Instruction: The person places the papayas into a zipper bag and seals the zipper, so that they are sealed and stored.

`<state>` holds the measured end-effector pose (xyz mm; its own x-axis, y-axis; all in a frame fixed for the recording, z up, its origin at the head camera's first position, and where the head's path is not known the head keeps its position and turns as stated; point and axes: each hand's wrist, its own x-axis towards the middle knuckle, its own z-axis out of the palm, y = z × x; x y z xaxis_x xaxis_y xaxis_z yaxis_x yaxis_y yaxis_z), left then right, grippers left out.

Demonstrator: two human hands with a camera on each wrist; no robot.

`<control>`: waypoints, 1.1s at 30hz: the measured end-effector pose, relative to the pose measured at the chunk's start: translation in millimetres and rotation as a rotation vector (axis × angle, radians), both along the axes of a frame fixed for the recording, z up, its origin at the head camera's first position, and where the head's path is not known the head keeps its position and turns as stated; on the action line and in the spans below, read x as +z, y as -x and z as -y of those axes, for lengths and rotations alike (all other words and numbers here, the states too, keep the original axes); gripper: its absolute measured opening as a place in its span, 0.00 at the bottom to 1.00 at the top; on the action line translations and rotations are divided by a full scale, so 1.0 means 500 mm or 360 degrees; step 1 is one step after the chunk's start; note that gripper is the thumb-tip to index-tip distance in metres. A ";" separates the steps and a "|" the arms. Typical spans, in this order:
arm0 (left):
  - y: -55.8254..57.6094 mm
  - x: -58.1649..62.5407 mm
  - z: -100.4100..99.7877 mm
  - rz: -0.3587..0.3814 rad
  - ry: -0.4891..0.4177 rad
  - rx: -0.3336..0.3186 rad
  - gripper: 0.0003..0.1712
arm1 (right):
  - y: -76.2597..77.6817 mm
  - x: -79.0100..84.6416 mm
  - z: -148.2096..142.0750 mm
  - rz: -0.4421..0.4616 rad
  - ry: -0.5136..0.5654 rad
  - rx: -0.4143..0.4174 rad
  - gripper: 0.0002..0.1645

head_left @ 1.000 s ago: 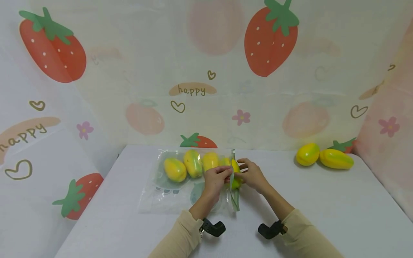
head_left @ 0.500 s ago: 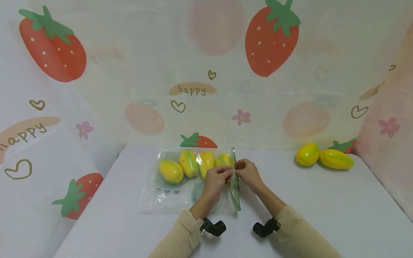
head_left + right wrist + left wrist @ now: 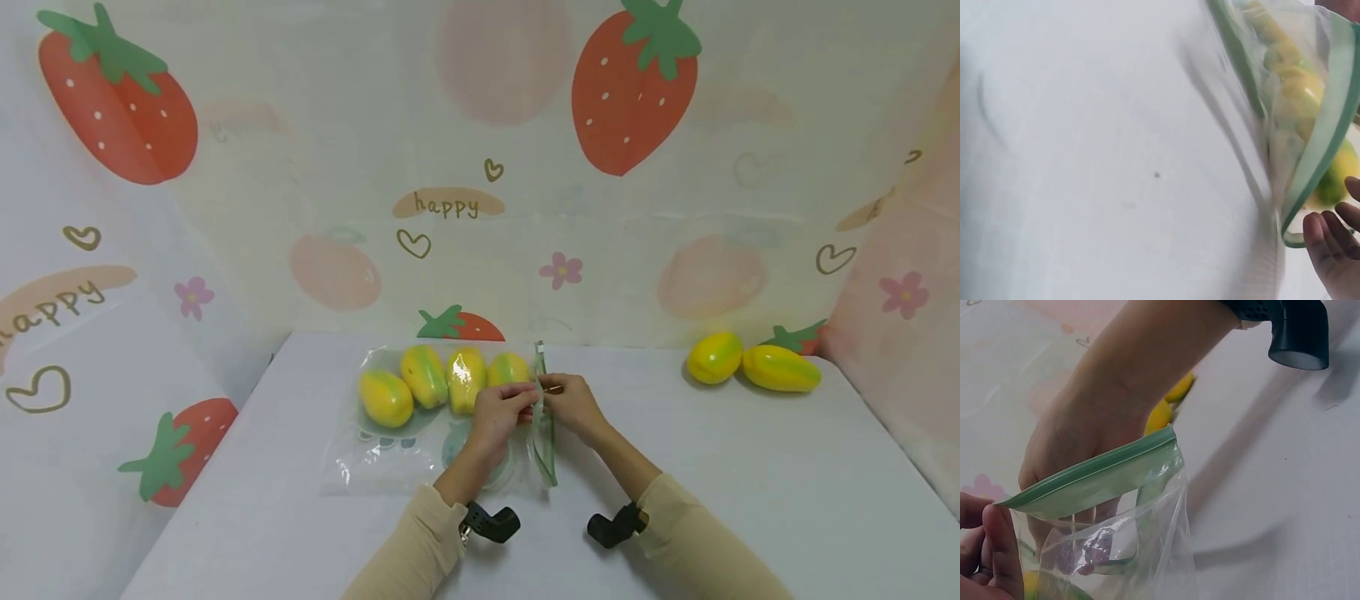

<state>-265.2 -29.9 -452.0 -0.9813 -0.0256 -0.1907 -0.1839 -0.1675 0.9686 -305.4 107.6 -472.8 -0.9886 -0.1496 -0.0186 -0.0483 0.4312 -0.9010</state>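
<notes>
Transparent plastic bag point(image 3: 375, 475) lies on the white table point(image 3: 735, 500), in front of the person, and its mouth with a green zip strip point(image 3: 1097, 465) is turned to the right. Inside are four oval, yellow-green glossy fruits point(image 3: 425, 377). The person's left hand point(image 3: 495, 417) pinches the edge of this mouth between thumb and finger. The right hand point(image 3: 573, 404) is at the same mouth, fingers bent; whether they pinch anything, one cannot tell. Two similar yellow-green fruits point(image 3: 782, 368) lie well apart, at the far right.
</notes>
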 end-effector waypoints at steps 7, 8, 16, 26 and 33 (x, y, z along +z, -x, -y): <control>-0.002 -0.004 0.000 -0.0027 0.0031 -0.0018 0.14 | 0.002 0.022 -0.030 -0.0061 -0.0084 0.0041 0.19; -0.002 -0.005 0.000 -0.0028 0.0037 -0.0016 0.14 | 0.002 0.024 -0.035 -0.0067 -0.0092 0.0046 0.19; -0.009 -0.007 -0.002 -0.0013 0.0103 0.0009 0.14 | 0.009 0.043 -0.070 -0.0097 -0.0199 0.0052 0.22; -0.028 0.012 -0.003 0.0004 0.0087 0.0021 0.15 | 0.025 0.085 -0.131 -0.0167 -0.0421 0.0005 0.25; -0.023 -0.003 -0.002 0.0020 0.0114 0.0038 0.13 | 0.035 0.132 -0.180 -0.0131 -0.0631 -0.0025 0.29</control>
<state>-253.9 -28.7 -453.6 -0.9778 -0.0632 -0.1999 -0.1929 -0.1021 0.9759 -323.0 197.8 -406.9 -0.9912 -0.1319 0.0077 -0.1043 0.7455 -0.6583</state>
